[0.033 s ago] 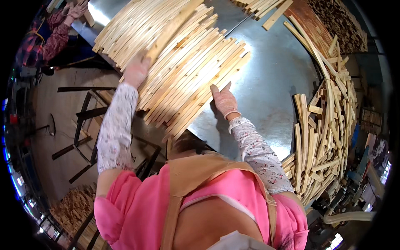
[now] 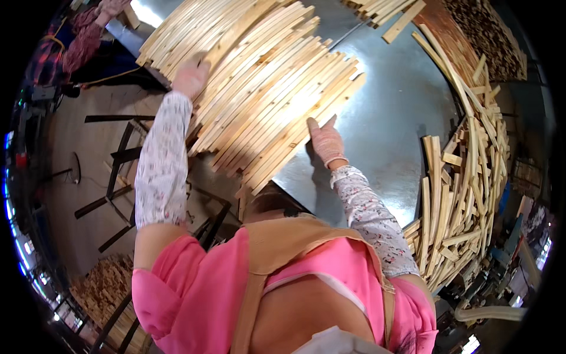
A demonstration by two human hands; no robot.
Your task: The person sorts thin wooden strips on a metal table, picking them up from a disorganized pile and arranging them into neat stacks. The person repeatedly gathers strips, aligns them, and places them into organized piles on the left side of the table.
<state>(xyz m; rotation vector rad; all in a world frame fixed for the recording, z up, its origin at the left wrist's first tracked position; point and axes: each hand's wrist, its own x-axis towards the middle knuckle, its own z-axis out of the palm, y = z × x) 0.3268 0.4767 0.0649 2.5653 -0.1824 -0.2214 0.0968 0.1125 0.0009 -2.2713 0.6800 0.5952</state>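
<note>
A broad row of narrow, pale wooden strips (image 2: 265,94) lies side by side on a shiny metal table (image 2: 389,112). My left hand (image 2: 191,78), in a pinkish glove, is closed round the near end of one wooden strip (image 2: 239,32), which lies over the others on the left part of the row. At the row's right edge is my gloved right hand (image 2: 326,141). Its thumb and forefinger are spread, and the fingertips touch or nearly touch the side of the outermost strip. Nothing is held in it.
A tangled heap of strips (image 2: 466,194) lines the table's right side. More strips (image 2: 389,15) lie at the far edge, beside a stack of wood (image 2: 489,41). Another person's hands (image 2: 109,10) show at far left. Dark metal frames (image 2: 121,156) stand on the floor below.
My left hand has moved a little away from me and leftward across the row, with the strip in it. My right hand stays at the row's right edge.
</note>
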